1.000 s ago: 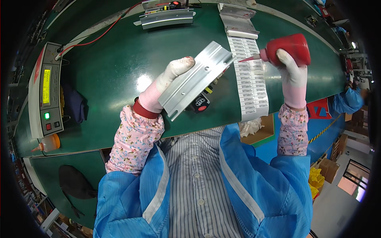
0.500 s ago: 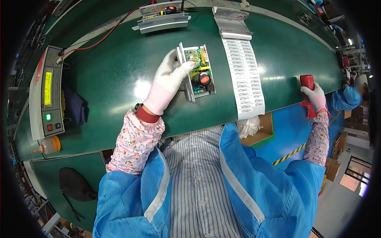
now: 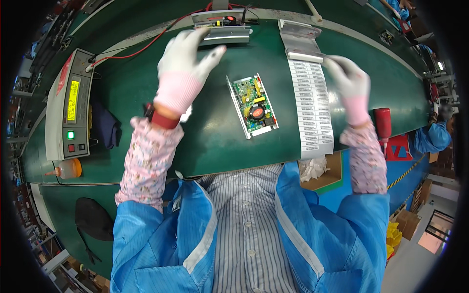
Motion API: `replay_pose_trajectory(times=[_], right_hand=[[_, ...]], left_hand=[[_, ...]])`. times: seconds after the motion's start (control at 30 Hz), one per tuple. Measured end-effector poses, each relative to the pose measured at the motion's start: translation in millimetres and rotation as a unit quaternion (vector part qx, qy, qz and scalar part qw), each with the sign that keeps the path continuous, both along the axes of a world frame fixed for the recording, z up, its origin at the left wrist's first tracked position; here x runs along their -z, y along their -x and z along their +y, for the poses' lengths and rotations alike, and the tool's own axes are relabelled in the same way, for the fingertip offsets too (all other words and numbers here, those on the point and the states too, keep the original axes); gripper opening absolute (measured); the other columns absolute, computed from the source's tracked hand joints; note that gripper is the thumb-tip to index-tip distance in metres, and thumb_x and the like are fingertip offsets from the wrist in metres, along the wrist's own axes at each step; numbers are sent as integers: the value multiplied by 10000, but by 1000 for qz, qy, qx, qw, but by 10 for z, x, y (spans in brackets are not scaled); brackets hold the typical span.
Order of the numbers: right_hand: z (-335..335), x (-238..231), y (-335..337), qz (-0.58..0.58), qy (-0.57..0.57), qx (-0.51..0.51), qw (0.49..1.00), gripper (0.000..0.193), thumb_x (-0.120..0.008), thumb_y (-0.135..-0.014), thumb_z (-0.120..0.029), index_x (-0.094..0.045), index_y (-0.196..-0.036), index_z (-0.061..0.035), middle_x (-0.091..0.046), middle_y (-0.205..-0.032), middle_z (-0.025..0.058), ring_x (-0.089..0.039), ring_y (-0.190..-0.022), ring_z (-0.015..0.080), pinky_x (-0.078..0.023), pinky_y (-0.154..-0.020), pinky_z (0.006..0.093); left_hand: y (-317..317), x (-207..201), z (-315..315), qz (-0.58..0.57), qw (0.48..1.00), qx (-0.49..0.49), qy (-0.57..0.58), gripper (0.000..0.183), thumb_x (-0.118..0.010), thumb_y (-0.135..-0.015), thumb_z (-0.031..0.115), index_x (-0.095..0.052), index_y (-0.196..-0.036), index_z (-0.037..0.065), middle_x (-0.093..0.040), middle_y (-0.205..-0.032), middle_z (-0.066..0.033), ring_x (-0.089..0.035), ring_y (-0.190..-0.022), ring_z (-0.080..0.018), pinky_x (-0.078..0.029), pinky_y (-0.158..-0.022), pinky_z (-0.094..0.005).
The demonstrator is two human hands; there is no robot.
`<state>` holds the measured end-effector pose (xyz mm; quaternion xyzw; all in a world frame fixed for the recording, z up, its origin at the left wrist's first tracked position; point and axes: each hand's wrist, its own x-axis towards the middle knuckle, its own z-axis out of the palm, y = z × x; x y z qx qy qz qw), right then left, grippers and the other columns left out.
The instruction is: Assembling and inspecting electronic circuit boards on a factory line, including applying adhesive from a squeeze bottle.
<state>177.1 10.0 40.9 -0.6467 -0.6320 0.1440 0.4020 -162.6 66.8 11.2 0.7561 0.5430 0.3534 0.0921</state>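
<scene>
A workshop fills the background, with a blue floor (image 3: pixel 332 179) to the right and a glossy green surface (image 3: pixel 205 112) running across in front of the wearer. The open-frame power supply board (image 3: pixel 251 100), seated in its aluminium channel, lies near the middle of that surface, touched by neither hand.

The left hand (image 3: pixel 181 68), in a white glove, is held above the far side; its grip is well spread, thumb apart from the fingers, with nothing in it. The fingertips overlap a second aluminium-framed unit (image 3: pixel 227 36) at the back, though contact cannot be told. The right hand (image 3: pixel 349 80) is beside the label strip (image 3: pixel 312 107), thumb and fingers close together at the strip's far end by a bent metal holder (image 3: pixel 299 36); whether that grip has hold of a label cannot be told.

The step in hand looks like a label-side handling stage, with the board set down. The next move seems to call for a fine fingertip pinch on the right and a free left hand.

The labels bear rows of tiny dark print, too small to read. The tester (image 3: pixel 58 105) at left has a lit yellow display with characters. The red squeeze bottle (image 3: pixel 382 122) shows no discernible label.
</scene>
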Motion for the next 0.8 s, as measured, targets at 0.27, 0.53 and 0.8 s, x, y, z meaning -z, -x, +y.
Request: replay_pose_trajectory(times=[0.27,0.53,0.8], right_hand=[[1539,350,1186,-140,-19,-41,989,467,-625,-887,-516,-776,-1107,-133,-779,-979,41,-716,-817,275,-543,-732,358],[1543,186,1519,-328,46,3,943,437,-643,-876,-493,-773,-1011,-98,-762,-907,66,-700,-772,291,-530,-689,375],[1257,177,1376,-112,-186,-38,975,301,-706,-900,-347,-758,-967,-59,-727,-784,62,-611,-659,147,-500,-670,272]], left_hand=[[-400,-58,944,262,964,3,-42,517,-758,-845,383,-664,-1305,166,-708,-1208,-92,-680,-1055,-295,-540,-891,-378],[-384,-45,1120,295,955,16,29,601,-800,-813,409,-642,-1344,178,-748,-1134,-91,-721,-947,-309,-559,-829,-395],[-138,5,1107,255,966,-8,-32,556,-819,-777,342,-660,-1264,126,-739,-1077,-99,-707,-921,-317,-555,-813,-411]])
